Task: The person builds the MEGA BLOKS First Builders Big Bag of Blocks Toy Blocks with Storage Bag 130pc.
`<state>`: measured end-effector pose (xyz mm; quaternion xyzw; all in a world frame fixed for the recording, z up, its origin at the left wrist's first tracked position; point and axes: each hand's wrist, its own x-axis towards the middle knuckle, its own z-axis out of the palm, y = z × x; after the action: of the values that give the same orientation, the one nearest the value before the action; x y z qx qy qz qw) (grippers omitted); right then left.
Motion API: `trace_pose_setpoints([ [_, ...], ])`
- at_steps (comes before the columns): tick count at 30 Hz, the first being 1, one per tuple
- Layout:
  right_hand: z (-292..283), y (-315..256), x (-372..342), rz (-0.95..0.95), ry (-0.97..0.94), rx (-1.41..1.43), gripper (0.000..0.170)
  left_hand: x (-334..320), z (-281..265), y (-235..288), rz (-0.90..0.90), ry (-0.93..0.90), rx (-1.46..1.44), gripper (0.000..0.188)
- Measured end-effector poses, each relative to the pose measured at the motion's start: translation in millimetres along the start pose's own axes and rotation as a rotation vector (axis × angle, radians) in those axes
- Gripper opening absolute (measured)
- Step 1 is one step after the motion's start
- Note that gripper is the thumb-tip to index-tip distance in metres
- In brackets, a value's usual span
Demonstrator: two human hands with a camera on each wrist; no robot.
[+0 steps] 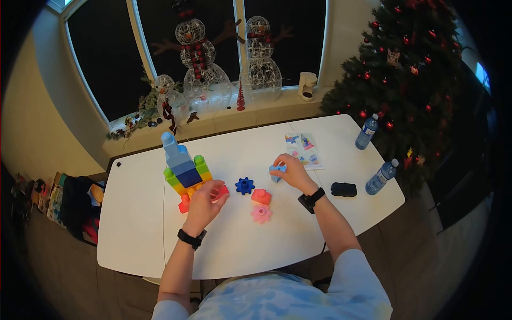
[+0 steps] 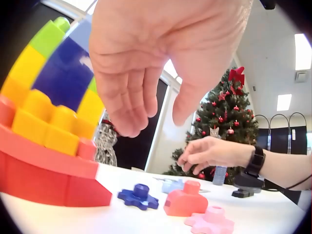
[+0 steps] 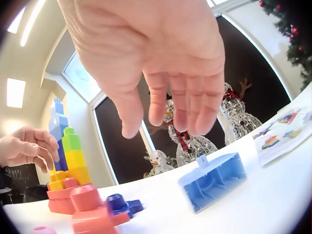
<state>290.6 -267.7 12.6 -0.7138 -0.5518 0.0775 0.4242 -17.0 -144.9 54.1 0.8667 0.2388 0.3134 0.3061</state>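
A boat-like stack of building blocks (image 2: 68, 73) has a red base, with yellow, green, dark blue and light blue blocks above. Beside it, my left hand (image 1: 206, 204) hovers with loosely bent fingers and holds nothing. A light blue block (image 3: 214, 180) lies tipped on the table, its hollow underside showing in the right wrist view. Over that block hangs my right hand (image 3: 161, 73), fingers relaxed and apart from it. Between the hands are a dark blue gear-shaped piece (image 1: 245, 185), a coral block (image 1: 261, 196) and a pink gear-shaped piece (image 1: 261, 214).
A picture sheet (image 1: 305, 152) lies toward the table's far edge. To the right are a black case (image 1: 344, 189) and two water bottles, one nearer (image 1: 381, 177) and one farther (image 1: 367, 132). Wire snowmen (image 1: 205, 64) line the windowsill, and a decorated tree (image 1: 394, 69) stands at right.
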Motion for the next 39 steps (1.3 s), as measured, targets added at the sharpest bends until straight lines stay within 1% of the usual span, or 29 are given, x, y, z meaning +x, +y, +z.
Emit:
trace_pose_setpoints([
  [1, 2.2, 4.2, 4.4, -0.016, 0.025, -0.106, 0.036, 7.0, 18.9, -5.6, 0.061, -0.056, 0.047, 0.037],
  [2, 9.7, 11.4, 5.6, -0.012, 0.035, -0.111, 0.036, 13.9, 37.4, -11.3, 0.071, -0.061, 0.044, 0.037],
  [4, 28.0, 31.3, 10.9, -0.004, 0.012, -0.401, 0.047, 30.6, 70.6, -24.5, 0.015, -0.076, 0.088, 0.047],
  [5, 35.1, 39.8, 17.4, 0.107, -0.114, -0.461, 0.058, 37.1, 83.5, -33.2, 0.033, -0.082, 0.084, 0.047],
  [7, 44.8, 52.4, 20.2, 0.100, -0.122, -0.448, 0.058, 43.1, 106.3, -46.3, 0.033, -0.049, 0.233, 0.045],
  [8, 46.7, 53.2, 18.4, 0.085, -0.148, -0.428, 0.058, 43.7, 111.8, -48.0, 0.051, -0.055, 0.227, 0.045],
  [10, 49.3, 53.4, 13.5, 0.089, -0.129, -0.433, 0.058, 44.5, 118.6, -54.9, -0.046, -0.090, 0.272, 0.039],
  [11, 47.5, 51.8, 13.5, 0.084, -0.122, -0.430, 0.059, 44.7, 121.3, -58.6, -0.021, -0.041, 0.234, 0.032],
  [12, 44.3, 50.8, 14.7, 0.106, -0.099, -0.439, 0.059, 44.8, 123.6, -62.7, -0.028, -0.036, 0.221, 0.030],
  [14, 35.4, 44.7, 15.3, 0.187, -0.174, -0.458, 0.060, 43.5, 118.0, -55.2, -0.034, -0.042, 0.217, 0.030],
  [16, 32.9, 38.7, 13.2, 0.272, -0.186, -0.468, 0.060, 42.3, 115.3, -52.5, -0.039, -0.017, 0.179, 0.034],
  [17, 32.1, 36.4, 13.8, 0.336, -0.213, -0.470, 0.060, 41.9, 114.5, -54.2, 0.016, 0.022, 0.162, 0.036],
  [18, 32.0, 34.1, 13.6, 0.350, -0.198, -0.473, 0.060, 42.8, 114.1, -55.7, 0.033, 0.012, 0.155, 0.036],
  [20, 34.0, 38.8, 12.3, 0.354, -0.203, -0.474, 0.056, 41.3, 104.7, -42.5, 0.021, 0.058, 0.024, 0.035],
  [21, 33.4, 41.6, 12.6, 0.320, -0.210, -0.484, 0.060, 41.1, 97.6, -33.5, -0.066, 0.001, -0.052, 0.032],
  [22, 31.1, 36.9, 12.0, 0.330, -0.202, -0.488, 0.060, 38.8, 91.5, -26.5, -0.058, -0.007, -0.058, 0.032],
  [24, 28.4, 26.3, 12.4, 0.264, 0.046, -0.285, 0.069, 37.4, 85.0, -20.6, -0.093, -0.048, -0.197, 0.031],
  [25, 25.0, 16.4, 14.1, 0.268, 0.053, -0.291, 0.069, 36.3, 86.1, -26.4, -0.058, -0.044, -0.240, 0.030],
  [26, 20.7, 2.3, 15.0, 0.284, 0.074, -0.124, 0.067, 35.5, 86.9, -25.4, -0.051, -0.049, -0.245, 0.030],
  [27, 17.3, -12.5, 14.4, 0.299, 0.096, 0.043, 0.066, 34.3, 87.0, -23.8, -0.044, 0.003, -0.354, 0.029],
  [28, 12.7, -30.6, 11.7, 0.305, 0.107, 0.036, 0.066, 34.0, 87.1, -20.4, -0.036, 0.053, -0.464, 0.028],
  [30, 3.8, -67.9, 4.3, 0.372, -0.047, 0.496, 0.062, 34.5, 86.2, -17.1, -0.039, 0.030, -0.510, 0.024],
  [31, 0.7, -81.7, 1.3, 0.379, -0.031, 0.488, 0.062, 34.5, 87.7, -16.8, -0.035, 0.018, -0.570, 0.024],
  [32, -0.6, -93.1, -2.1, 0.345, -0.082, 0.486, 0.061, 34.9, 87.6, -10.8, -0.032, 0.005, -0.631, 0.023],
  [33, 0.5, -97.4, -3.9, 0.311, -0.134, 0.485, 0.061, 33.5, 86.9, -2.8, -0.033, 0.030, -0.694, 0.023],
  [34, 8.2, -91.0, -3.8, 0.319, -0.119, 0.478, 0.061, 33.9, 86.3, -0.1, -0.026, 0.016, -0.704, 0.023],
  [36, 26.1, -72.7, -6.9, 0.201, -0.104, 0.783, 0.057, 34.6, 83.7, -2.1, -0.019, 0.041, -0.720, 0.024],
  [37, 21.9, -76.0, -12.1, 0.139, -0.102, 0.820, 0.055, 35.1, 81.4, -1.8, -0.035, 0.013, -0.746, 0.025],
  [39, 11.9, -82.4, -23.4, 0.182, -0.105, 0.807, 0.052, 34.0, 77.5, 4.1, -0.040, -0.008, -0.784, 0.026],
])
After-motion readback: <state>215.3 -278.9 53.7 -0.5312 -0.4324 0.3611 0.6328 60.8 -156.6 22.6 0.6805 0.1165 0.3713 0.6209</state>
